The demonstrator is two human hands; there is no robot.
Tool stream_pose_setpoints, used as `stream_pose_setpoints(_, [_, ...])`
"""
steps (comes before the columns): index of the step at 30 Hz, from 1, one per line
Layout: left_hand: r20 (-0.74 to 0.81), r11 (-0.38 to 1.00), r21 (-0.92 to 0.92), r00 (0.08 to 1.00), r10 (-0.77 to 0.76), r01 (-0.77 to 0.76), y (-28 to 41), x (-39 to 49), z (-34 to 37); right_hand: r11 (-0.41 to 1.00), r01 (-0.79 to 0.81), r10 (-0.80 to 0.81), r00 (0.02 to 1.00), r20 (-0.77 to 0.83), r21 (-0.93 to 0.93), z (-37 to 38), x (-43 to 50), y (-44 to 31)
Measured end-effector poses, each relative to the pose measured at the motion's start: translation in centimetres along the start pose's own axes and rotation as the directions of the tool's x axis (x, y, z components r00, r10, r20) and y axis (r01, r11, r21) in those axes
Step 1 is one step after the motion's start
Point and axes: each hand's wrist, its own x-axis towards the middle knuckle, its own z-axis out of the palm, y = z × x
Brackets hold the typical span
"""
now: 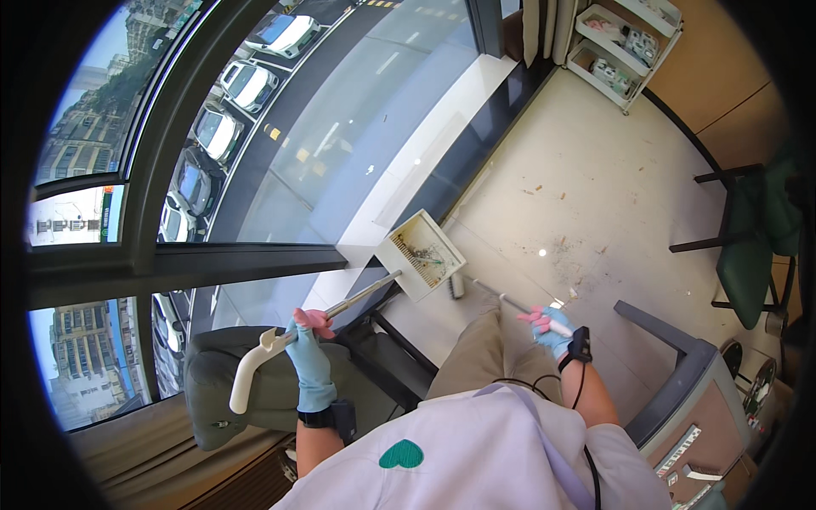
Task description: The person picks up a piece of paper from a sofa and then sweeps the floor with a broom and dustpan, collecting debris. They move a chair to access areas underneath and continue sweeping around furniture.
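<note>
My left hand (310, 363), in a blue glove with pink fingertips, grips the metal pole (363, 299) of a long-handled dustpan, just below its curved white grip (245, 376). The cream dustpan (414, 280) is held by the window sill, with a row of comb teeth inside. Dark dirt and hair-like scraps (430, 245) lie in it. My right hand (549, 328), gloved alike, is closed around a thin broom handle (515, 305). That handle runs toward a pale broom head (456, 286) beside the dustpan; the dustpan seems to hide part of it.
Dark crumbs and brown bits (564, 255) are scattered on the pale tile floor (510, 217). At right stand a green chair (743, 274) and a grey-framed cart (695, 389). A green armchair (255, 382) is at left. A white trolley (621, 54) stands far back.
</note>
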Motion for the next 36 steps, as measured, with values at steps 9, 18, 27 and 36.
stream_pose_setpoints(9, [0.122, 0.998, 0.055, 0.991, -0.047, 0.041, -4.2, 4.0, 0.5, 0.943, 0.324, -0.331, 0.935, -0.124, -0.077, -3.4, -13.2, -2.5])
stream_pose_setpoints(18, [0.133, 0.989, 0.028, 0.98, -0.146, 0.144, -5.0, 5.5, 5.8, 0.969, 0.181, -0.22, 0.94, 0.26, 0.166, 8.7, -8.5, -3.5])
stream_pose_setpoints(27, [0.191, 0.989, 0.063, 0.971, -0.144, 0.134, -1.6, 6.9, 13.0, 0.721, 0.037, -0.417, 0.82, 0.391, 0.692, 1.6, -0.2, -16.0])
stream_pose_setpoints(36, [0.222, 0.991, -0.012, 0.967, -0.126, 0.132, 2.6, 11.0, 20.7, 0.862, 0.179, -0.372, 0.859, 0.351, 0.474, -1.6, -15.6, -12.7])
